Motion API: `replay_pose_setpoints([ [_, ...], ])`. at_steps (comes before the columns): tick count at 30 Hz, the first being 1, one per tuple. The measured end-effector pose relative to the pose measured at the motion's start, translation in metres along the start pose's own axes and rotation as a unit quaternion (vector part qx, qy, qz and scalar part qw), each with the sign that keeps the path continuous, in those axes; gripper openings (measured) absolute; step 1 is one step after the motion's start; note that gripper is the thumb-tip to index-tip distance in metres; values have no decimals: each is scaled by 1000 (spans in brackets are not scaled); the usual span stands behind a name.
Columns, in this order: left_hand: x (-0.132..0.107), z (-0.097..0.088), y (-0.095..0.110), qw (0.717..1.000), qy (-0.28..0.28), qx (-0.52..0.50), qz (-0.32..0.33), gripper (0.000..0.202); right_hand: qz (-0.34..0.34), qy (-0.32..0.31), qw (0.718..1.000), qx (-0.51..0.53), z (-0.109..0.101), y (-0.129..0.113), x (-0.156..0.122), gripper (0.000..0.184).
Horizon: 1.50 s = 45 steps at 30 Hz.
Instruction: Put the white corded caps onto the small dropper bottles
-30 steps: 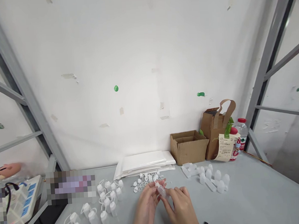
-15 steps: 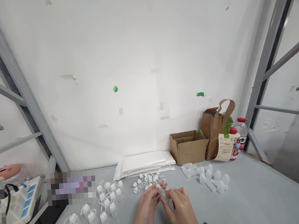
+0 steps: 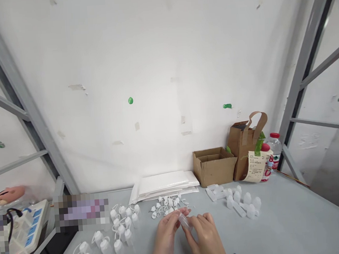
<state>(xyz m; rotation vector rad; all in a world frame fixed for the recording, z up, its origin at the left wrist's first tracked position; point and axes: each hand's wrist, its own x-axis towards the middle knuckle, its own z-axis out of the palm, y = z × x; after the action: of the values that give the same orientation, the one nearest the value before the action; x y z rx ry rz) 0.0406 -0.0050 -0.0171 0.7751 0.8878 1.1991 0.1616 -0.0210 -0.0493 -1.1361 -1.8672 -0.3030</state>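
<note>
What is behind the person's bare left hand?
Beyond the left hand, a pile of small white plastic caps with straps, then a stack of flat white packets, can be seen. Anything directly covered by the hand cannot be made out.

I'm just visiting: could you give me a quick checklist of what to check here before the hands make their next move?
1. Small bottle held by the left hand and right hand: ok.
2. Top of that bottle fully fitted: cannot tell, fingers partly cover it.
3. Loose caps close by: ok, just beyond the left hand.
4. Capped bottles on the left standing upright: ok.
5. Bottles on the right apart from the capped ones: ok.
</note>
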Motion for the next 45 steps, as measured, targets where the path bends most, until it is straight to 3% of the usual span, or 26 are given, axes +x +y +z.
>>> replay_pose_setpoints([
  [3,-3,2,1,1000,-11,-4,6,33,105,-68,989,73,0,1,-3,19],
  [7,-3,4,1,999,-27,-33,-3,35,244,-126,946,173,1,3,-1,24],
  [11,1,1,-2,997,-34,-62,-23,34,335,-138,885,293,0,1,7,33],
  [17,6,-5,-6,991,-43,-101,-76,30,407,-135,776,462,-1,-1,17,47],
  [25,10,-12,-10,981,-56,-141,-122,35,430,-132,710,542,0,-1,21,47],
  [32,7,-7,-6,976,-51,-161,-135,39,428,-147,684,573,2,-1,22,46],
  [39,6,-4,-3,971,-92,-187,-117,43,419,-177,676,580,-1,4,22,40],
  [45,3,-3,0,969,-104,-199,-107,28,409,-182,614,650,-7,3,24,32],
])
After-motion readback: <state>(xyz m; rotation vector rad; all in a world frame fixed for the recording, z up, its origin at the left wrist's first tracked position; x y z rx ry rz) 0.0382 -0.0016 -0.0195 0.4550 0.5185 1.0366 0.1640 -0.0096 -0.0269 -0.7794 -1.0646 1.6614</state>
